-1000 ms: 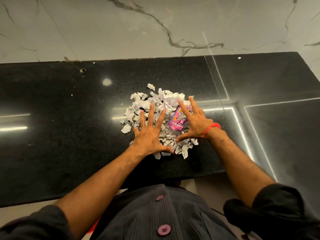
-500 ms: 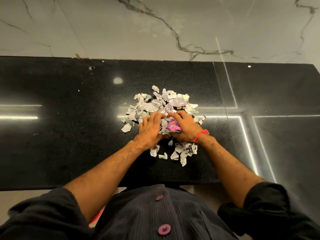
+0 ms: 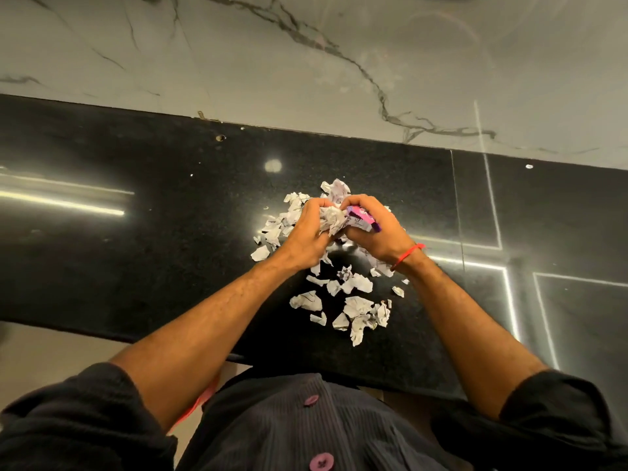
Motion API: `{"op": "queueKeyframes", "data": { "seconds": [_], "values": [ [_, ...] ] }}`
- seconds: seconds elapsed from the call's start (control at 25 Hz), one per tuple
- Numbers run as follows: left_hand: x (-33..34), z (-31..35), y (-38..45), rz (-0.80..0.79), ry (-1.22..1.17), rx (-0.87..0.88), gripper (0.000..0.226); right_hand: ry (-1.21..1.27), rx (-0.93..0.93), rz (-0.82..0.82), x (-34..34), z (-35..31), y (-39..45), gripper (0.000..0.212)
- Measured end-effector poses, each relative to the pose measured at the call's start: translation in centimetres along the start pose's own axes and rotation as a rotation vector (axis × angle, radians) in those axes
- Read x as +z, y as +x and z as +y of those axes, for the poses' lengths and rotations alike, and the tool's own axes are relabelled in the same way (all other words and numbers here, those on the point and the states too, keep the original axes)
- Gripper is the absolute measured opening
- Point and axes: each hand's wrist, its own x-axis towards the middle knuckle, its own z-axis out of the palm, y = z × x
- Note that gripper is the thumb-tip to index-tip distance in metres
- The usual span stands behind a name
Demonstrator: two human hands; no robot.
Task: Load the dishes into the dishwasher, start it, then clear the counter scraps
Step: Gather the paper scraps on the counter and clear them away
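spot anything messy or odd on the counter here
Yes: torn paper scraps lie strewn on the black counter, many outside the bunch both hands are gathering. A pink wrapper is mixed in at the right hand.

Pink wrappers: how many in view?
1: pink wrapper pinched in the right hand with paper scraps; others may be hidden in the pile.

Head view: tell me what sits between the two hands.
A wad of paper scraps pressed between left hand and right hand, pink wrapper alongside.
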Motion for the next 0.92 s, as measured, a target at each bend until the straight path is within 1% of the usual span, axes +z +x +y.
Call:
{"op": "queueKeyframes", "data": {
  "seconds": [0.12, 0.24, 0.36, 0.52, 0.64, 0.76, 0.92],
  "values": [
    [-1.5, 1.2, -0.7, 0.038, -0.079, -0.108, 0.039, 0.116, 0.02, -0.042, 0.4, -0.9, 1.1, 0.033],
    [-3.0, 1.6, -2.2, 0.154, -0.125, -0.178, 0.042, 0.208, 0.01, -0.116, 1.6, -1.8, 2.4, 0.034],
    [-5.2, 1.0, -4.7, 0.238, -0.15, -0.246, 0.042, 0.225, -0.014, -0.21, 4.3, -3.3, 3.5, 0.036],
    [-8.8, -0.4, -8.9, 0.327, -0.172, -0.281, 0.042, 0.211, -0.075, -0.305, 8.9, -6.2, 4.1, 0.036],
    [-11.6, -1.6, -12.7, 0.396, -0.214, -0.318, 0.043, 0.189, -0.105, -0.383, 13.1, -8.7, 4.3, 0.037],
    [-14.5, -3.6, -17.8, 0.479, -0.259, -0.341, 0.043, 0.171, -0.134, -0.447, 18.9, -11.3, 3.5, 0.039],
    [-19.0, -7.6, -25.4, 0.584, -0.254, -0.366, 0.043, 0.17, -0.138, -0.524, 28.1, -15.1, 1.6, 0.041]
  ]
}}
